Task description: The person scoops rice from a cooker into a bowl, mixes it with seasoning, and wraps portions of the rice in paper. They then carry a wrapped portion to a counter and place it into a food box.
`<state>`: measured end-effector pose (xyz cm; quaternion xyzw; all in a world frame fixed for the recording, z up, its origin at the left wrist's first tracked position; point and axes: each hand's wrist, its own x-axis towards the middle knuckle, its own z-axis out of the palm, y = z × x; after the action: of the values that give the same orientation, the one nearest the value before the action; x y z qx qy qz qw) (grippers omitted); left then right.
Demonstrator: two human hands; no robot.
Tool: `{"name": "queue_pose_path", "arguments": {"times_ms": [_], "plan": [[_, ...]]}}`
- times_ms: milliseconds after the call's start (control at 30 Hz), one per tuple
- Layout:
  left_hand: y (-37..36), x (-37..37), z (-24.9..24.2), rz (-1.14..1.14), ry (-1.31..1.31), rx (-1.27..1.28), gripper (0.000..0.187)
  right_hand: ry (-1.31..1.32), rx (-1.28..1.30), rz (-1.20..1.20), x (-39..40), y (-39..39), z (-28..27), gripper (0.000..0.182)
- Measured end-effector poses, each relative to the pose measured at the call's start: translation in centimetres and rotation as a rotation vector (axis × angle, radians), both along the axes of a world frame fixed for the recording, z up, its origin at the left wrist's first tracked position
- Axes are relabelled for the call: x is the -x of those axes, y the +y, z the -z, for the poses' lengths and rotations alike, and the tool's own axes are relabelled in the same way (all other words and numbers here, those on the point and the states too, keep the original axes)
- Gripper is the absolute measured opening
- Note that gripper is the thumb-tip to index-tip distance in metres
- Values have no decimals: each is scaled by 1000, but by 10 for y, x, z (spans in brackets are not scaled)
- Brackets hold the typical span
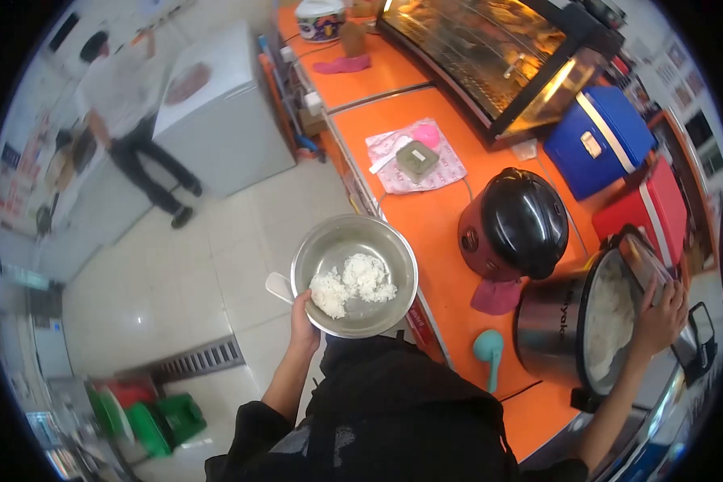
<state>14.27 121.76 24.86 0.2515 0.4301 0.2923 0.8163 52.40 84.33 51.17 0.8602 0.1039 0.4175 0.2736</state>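
Cooked rice [365, 279] in a wide steel bowl [333, 243] — white, grainy, heaped in two loose clumps touching at the middle, bare grey metal around them. Bowl held in front of the person's body, over the floor just beside the counter's edge. Left hand [304, 323] grasps the rim at its near left side, thumb on top; a pale flat handle [279, 287] juts out past the rim there. Right hand [663, 315] well apart, laid over the raised lid [644, 261] of a big steel cooker [548, 328]; fingers rest across the metal, but cannot tell how firmly they grip. More white rice inside that cooker, some of it stuck up the wall. Surface: orange countertop [426, 215], smooth, with a visible seam farther along. On it, a teal scoop [488, 347] near the steel cooker, a dark pink cloth [496, 296] at the foot of a smaller red cooker with a black lid [524, 221], and a pink-patterned sheet [451, 166] bearing a square lidded container [418, 162] and a white spoon [390, 153]. Beyond these, a lit glass display case [530, 90] with food inside — blue cooler box [562, 157] and red box [660, 210] to its right. Room: pale tiled floor [193, 281], slotted drain grate [197, 360], green plastic items [165, 426] at lower left. Another person [120, 100] in a light top and dark trousers stands by a white chest freezer [229, 145].
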Motion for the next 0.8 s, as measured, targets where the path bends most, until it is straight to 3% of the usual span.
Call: {"name": "queue_pose_path", "arguments": {"times_ms": [67,133,200,300,367,400,500,567,733,800], "plan": [[6,-2,12,52,-24,-11,51,-100,-29,-79,30,-24,34,36],[9,5,27,95,-52,-77,51,21,-170,145,56,-42,94,41],[11,4,-2,112,27,-54,52,288,-428,219,52,-94,173,49],[6,11,0,115,31,-76,53,85,-529,64,94,-68,203,50],[6,10,0,128,63,-113,53,62,-1071,-172,109,-35,216,50],[6,11,0,124,87,-145,52,190,-1161,-263,113,-15,230,49],[8,13,9,136,116,-143,50,613,-1202,-652,136,45,252,51],[8,12,15,137,132,-180,49,975,-1269,-565,152,62,283,56],[-10,4,6,81,100,-257,46,1177,-1463,-530,181,88,313,68],[-15,6,8,59,121,-317,45,1043,-1445,-601,161,116,342,75]]}}
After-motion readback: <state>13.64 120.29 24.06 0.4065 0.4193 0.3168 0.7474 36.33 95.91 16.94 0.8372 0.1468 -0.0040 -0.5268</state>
